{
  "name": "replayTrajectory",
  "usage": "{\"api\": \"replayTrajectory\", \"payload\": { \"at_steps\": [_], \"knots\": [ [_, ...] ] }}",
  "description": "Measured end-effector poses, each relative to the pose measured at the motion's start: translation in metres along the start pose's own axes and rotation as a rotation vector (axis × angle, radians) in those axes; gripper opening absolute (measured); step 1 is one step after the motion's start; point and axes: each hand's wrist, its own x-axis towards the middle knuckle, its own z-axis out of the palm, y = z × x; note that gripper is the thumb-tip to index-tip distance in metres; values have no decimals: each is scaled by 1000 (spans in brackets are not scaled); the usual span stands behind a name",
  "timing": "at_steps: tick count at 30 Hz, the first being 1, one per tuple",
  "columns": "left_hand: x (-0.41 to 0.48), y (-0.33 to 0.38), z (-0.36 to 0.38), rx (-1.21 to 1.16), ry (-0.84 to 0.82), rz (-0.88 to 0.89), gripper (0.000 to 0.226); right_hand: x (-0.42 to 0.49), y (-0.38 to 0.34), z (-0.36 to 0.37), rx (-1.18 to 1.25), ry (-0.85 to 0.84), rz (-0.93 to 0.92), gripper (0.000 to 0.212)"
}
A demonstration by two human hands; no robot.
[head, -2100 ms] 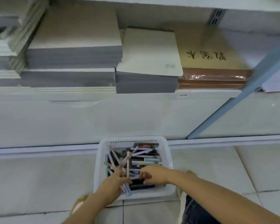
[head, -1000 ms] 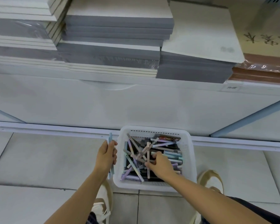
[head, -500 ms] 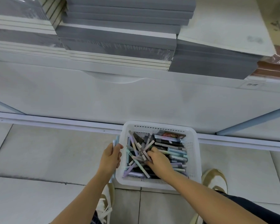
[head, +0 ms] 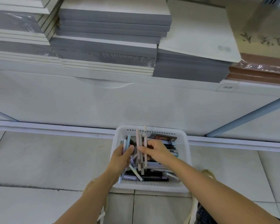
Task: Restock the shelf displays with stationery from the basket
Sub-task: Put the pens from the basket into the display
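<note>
Both hands are over the white basket [head: 187, 160], which sits on the tiled floor [head: 39, 159] hard against the foot of the shelf unit [head: 136, 102]. The left hand [head: 120, 159] is curled round a couple of pale blue and white pens [head: 127, 143], their tops poking out past the fingers. Just to its right, almost touching it, the right hand [head: 158, 151] pinches a small bundle of pink and beige pens [head: 140, 141] between thumb and fingers, and the bundle sticks out well beyond the grip at both ends. Under both hands the basket holds a loose jumble of more pens [head: 153, 166] in lilac, mint and black, lying crosswise. Beyond the right hand's knuckles, a dark flat box [head: 163, 137] lies against the basket's far wall. Further out past the hands, up on the shelf, are stacks of grey-edged paper pads [head: 113, 25], some of them in plastic wrap. Off to the right of those is a brown stack in shiny film [head: 259, 70], with a cover bearing brush lettering on top. Near the right forearm, a tan shoe [head: 208, 172] peeks out just beside the basket.
</note>
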Motion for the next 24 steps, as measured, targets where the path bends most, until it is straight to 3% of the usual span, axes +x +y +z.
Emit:
{"api": "replayTrajectory", "payload": {
  "at_steps": [9, 12, 16, 21, 24],
  "knots": [
    [6, -17, 10, 135, -264, -91, 27, 1, 14, -1, 268, 13, 121, 24],
    [7, -23, 11, 228, -256, -116, 16, 0, 24, -5, 286, -21, 164, 22],
    [5, -26, 15, 153, -172, -139, 13, -11, 38, -19, 206, 101, 179, 20],
    [0, -18, 15, 125, -20, -108, 39, -29, 37, -41, 153, 372, 122, 35],
    [-4, -9, 17, 110, 21, -64, 46, -36, 19, -45, 134, 280, 86, 38]
  ]
}}
